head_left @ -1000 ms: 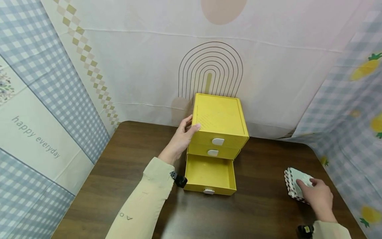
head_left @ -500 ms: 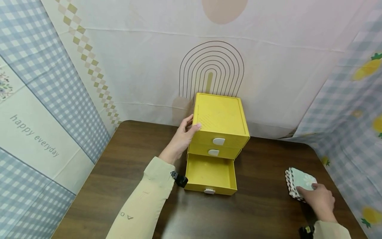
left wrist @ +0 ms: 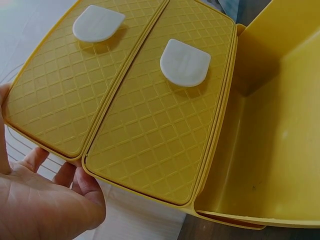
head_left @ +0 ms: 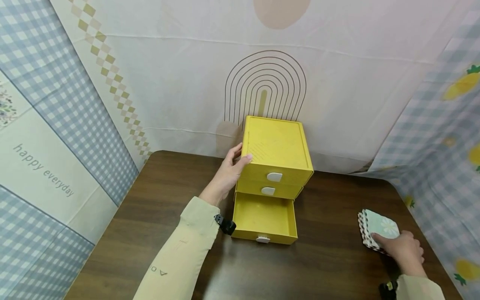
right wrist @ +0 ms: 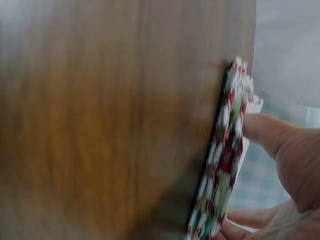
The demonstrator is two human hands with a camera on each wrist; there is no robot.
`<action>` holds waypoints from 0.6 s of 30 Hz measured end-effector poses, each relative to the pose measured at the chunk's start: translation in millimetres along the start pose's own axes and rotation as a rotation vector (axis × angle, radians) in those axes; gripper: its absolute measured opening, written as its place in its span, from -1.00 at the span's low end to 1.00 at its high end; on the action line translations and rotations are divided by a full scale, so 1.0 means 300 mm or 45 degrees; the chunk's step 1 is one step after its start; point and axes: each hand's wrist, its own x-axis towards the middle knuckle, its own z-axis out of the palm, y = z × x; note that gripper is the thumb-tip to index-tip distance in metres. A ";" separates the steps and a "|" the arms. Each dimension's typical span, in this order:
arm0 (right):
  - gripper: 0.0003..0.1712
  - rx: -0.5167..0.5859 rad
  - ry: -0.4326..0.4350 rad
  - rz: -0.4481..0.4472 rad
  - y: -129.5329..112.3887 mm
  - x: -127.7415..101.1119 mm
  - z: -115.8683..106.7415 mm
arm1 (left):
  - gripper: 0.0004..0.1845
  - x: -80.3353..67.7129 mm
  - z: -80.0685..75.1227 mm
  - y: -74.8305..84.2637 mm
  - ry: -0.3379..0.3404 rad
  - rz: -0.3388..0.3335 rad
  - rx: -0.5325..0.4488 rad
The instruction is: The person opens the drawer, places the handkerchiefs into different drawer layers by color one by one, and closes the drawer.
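A yellow three-drawer cabinet stands at the back of the brown table. Its bottom drawer is pulled out and shows nothing inside; the two upper drawers, with white tab handles, are closed. My left hand rests against the cabinet's left side, thumb on the top front corner, fingers relaxed. At the right, my right hand pinches the near edge of a stack of patterned square pads. The wrist view shows the stack edge-on between finger and thumb.
Printed cloth backdrops hang close on the left, back and right of the table. Bare brown tabletop lies between the open drawer and the stack. The table's right edge is just beyond the stack.
My right hand has slid back from the top of the stack to its near edge, uncovering the flower print. The left hand and the cabinet have not moved.
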 end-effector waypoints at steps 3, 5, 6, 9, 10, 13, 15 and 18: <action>0.57 0.018 -0.025 -0.005 0.000 -0.001 -0.006 | -0.23 -0.021 0.005 0.035 -0.006 -0.017 0.024; 0.60 0.012 -0.054 -0.012 0.000 -0.002 -0.010 | -0.25 -0.042 0.010 0.063 -0.007 -0.021 0.034; 0.62 0.006 -0.070 -0.014 0.000 0.000 -0.011 | -0.24 -0.043 0.011 0.063 -0.006 -0.017 0.034; 0.66 -0.048 -0.121 -0.031 -0.008 0.005 -0.014 | -0.22 -0.030 0.009 0.039 -0.002 0.007 0.021; 0.66 -0.073 -0.132 -0.033 -0.012 0.006 -0.014 | -0.21 -0.021 0.006 0.024 0.002 0.015 0.016; 0.64 -0.103 -0.127 -0.045 -0.024 0.001 -0.014 | -0.19 0.000 0.000 -0.007 0.013 0.041 0.008; 0.62 -0.092 -0.105 -0.054 -0.029 -0.006 -0.013 | -0.18 -0.001 0.000 -0.009 0.024 0.046 0.010; 0.63 -0.059 -0.070 -0.061 -0.032 -0.013 -0.010 | -0.17 -0.002 0.003 -0.012 0.035 0.045 0.009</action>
